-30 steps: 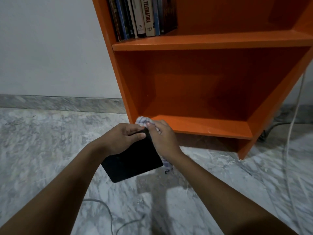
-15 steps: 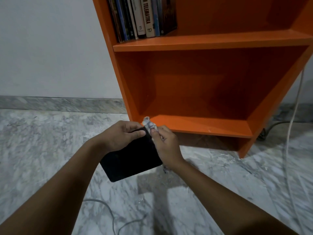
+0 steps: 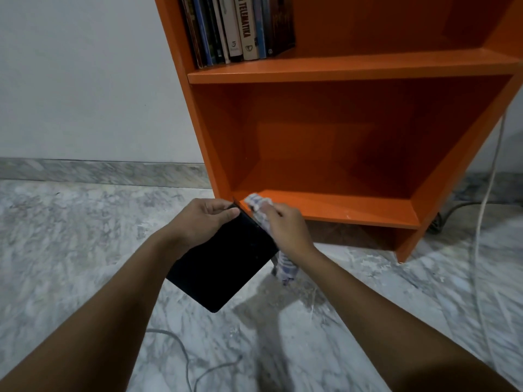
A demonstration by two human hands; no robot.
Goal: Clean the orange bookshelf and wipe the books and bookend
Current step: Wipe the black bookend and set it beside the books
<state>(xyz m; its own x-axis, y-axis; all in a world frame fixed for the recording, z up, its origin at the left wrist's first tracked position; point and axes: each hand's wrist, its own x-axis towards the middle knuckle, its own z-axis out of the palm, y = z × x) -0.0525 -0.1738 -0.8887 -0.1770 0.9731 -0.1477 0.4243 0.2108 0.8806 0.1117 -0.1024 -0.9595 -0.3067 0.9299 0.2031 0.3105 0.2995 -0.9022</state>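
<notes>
Holding the black bookend [image 3: 223, 267] by its top corner, my left hand [image 3: 201, 219] keeps a closed grip; its long side slants down-left. Right hand [image 3: 283, 230], bunched around the cloth [image 3: 259, 203], sits against the right edge, in front of the orange bookshelf [image 3: 325, 205].

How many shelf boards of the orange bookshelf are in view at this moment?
2. The upper shelf board carries the row of books at its left end. The bottom shelf board is bare, just behind both hands. Any boards higher up are out of frame.
</notes>
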